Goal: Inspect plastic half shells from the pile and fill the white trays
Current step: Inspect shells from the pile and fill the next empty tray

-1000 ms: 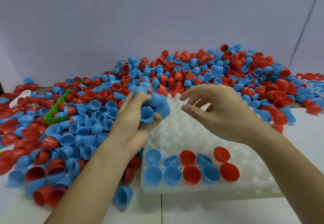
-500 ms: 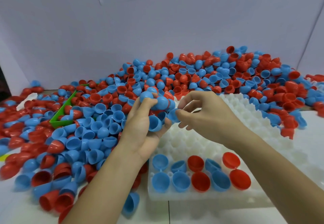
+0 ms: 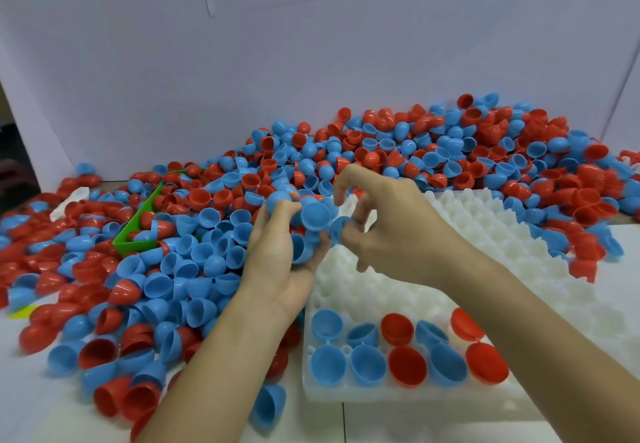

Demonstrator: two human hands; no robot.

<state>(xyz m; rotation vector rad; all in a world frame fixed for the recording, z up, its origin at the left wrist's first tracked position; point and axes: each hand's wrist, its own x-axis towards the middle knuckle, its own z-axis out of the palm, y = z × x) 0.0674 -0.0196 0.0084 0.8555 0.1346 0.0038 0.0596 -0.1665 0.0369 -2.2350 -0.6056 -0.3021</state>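
A: We see the left hand (image 3: 277, 262) cupping a cluster of blue plastic half shells (image 3: 313, 217), fingers curled round them.

B: And the right hand (image 3: 391, 231) just beside it pinches one small blue half shell (image 3: 341, 226) between thumb and fingertips.

A: Below both hands lies the white moulded plastic tray (image 3: 485, 252); its near rows, under the right forearm, hold blue and red half shells (image 3: 407, 366), open side up.

B: Beyond and left of the hands we find the loose pile of red and blue shells (image 3: 450, 144), with a green plastic bin (image 3: 135, 231) half buried left of the left hand.
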